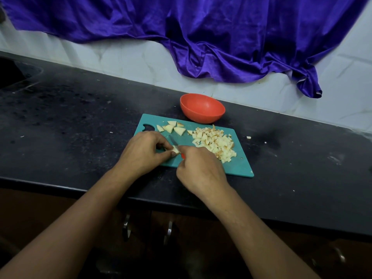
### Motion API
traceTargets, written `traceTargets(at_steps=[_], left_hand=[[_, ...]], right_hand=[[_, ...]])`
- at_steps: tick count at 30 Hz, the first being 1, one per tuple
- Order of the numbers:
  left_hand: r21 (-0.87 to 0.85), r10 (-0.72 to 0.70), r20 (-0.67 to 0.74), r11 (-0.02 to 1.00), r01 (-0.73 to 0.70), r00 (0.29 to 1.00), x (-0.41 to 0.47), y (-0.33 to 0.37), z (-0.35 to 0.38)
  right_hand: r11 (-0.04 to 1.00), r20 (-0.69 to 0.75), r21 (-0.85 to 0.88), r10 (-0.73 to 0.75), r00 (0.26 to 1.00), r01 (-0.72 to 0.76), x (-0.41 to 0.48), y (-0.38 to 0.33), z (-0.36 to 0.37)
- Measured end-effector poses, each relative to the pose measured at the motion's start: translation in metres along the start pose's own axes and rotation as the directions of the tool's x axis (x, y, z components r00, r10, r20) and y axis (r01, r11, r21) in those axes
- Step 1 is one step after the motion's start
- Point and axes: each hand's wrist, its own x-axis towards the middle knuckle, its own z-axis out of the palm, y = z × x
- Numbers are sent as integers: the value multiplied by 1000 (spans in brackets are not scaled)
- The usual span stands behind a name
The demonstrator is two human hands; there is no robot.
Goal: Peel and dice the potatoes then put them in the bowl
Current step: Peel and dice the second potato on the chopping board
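Note:
A teal cutting board (pixel 239 164) lies on the black counter. My left hand (pixel 143 151) pinches a pale potato piece (pixel 175 150) against the board's near left part. My right hand (pixel 198 168) grips a small red-handled knife (pixel 173 140), its blade lying over that piece. A heap of diced potato (pixel 214 142) covers the board's right half. Several larger wedges (pixel 171 128) lie along the far left edge. An orange bowl (pixel 202 107) stands just behind the board; nothing shows inside it.
A purple cloth (pixel 201 37) hangs over the white tiled wall behind the counter. Two stray potato bits (pixel 249 137) lie on the counter right of the board. Cabinet handles (pixel 168 231) show below the counter's front edge. A dark sink recess (pixel 12 73) sits far left.

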Motion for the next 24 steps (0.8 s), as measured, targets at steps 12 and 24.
traceTargets(at_steps=[12, 24], left_hand=[[-13, -45, -9, 999, 45, 999, -2, 4, -3], [-70, -33, -1, 997, 33, 999, -4, 4, -5]], right_hand=[[952, 33, 297, 67, 997, -74, -15, 32, -3], [999, -18, 41, -5, 1000, 6, -5, -2, 1]])
